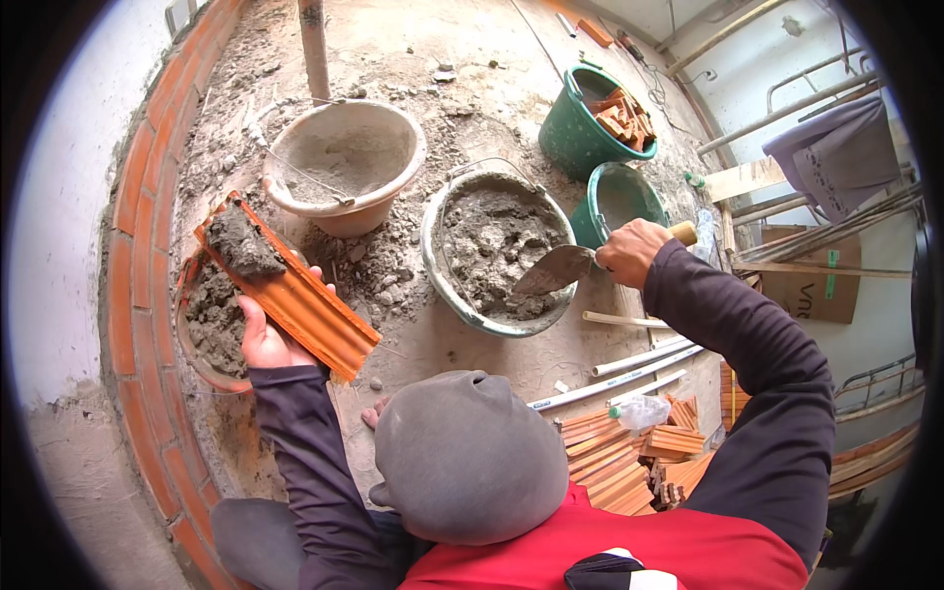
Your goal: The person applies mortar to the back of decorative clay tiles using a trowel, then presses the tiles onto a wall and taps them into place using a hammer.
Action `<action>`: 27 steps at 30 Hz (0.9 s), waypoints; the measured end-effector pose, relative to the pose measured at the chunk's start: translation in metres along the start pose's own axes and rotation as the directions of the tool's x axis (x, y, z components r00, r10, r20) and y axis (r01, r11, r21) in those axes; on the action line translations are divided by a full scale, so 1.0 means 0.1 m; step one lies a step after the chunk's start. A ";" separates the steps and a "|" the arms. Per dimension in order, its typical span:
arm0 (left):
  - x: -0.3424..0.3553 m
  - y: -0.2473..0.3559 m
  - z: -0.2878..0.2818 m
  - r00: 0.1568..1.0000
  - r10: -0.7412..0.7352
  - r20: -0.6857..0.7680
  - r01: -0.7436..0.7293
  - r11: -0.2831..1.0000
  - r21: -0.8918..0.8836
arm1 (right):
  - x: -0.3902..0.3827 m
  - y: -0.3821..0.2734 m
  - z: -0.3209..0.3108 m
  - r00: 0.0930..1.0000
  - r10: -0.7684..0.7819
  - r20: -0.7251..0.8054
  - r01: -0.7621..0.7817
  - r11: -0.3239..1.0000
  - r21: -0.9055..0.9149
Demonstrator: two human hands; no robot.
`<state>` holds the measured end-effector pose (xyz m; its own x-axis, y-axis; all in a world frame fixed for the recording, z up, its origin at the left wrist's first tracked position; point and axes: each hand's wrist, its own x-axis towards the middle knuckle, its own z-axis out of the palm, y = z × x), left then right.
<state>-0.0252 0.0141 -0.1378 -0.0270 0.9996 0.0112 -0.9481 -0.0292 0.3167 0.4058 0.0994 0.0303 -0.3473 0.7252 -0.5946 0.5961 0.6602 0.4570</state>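
Note:
My left hand (267,339) grips a ribbed orange clay brick (315,313), held tilted, with a lump of grey mortar (243,246) on its upper end. Below the brick, partly hidden by it, sits a container of mortar (211,315). My right hand (629,254) is closed round the wooden handle of a pointed trowel (553,271). The trowel's blade reaches over the right side of a bucket (430,231), low over the wet mortar (492,231) in it; whether it touches the mortar I cannot tell.
A pale bucket (413,162) stands at the far left. Two green buckets (560,138) are at the far right, one holding brick pieces. A low brick course (147,295) curves along the left wall. White pipes (639,374) and stacked bricks (605,447) lie at the near right.

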 end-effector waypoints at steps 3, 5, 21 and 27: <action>0.00 -0.01 0.03 1.000 0.019 -0.022 -0.019 1.000 -0.001 | 0.03 -0.05 -0.09 0.998 -0.051 0.042 0.050 0.999 0.020; 0.00 -0.01 0.05 0.999 0.023 -0.036 -0.023 1.000 -0.004 | 0.07 -0.10 -0.15 0.994 -0.084 0.066 0.080 0.995 0.061; 0.00 -0.20 0.12 0.995 0.051 -0.081 -0.046 0.997 0.060 | 0.37 0.14 0.49 0.901 -0.305 0.310 -0.086 0.574 0.814; 0.05 -0.44 0.19 0.991 0.090 -0.096 -0.086 0.995 0.047 | -0.16 0.12 0.48 0.963 -0.081 0.258 -0.227 0.272 0.935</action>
<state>0.0223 0.0207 -0.1335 -0.1429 0.9884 -0.0512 -0.9263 -0.1153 0.3586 0.4535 0.0867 0.0133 -0.1962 0.5939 -0.7802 0.9179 -0.1686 -0.3592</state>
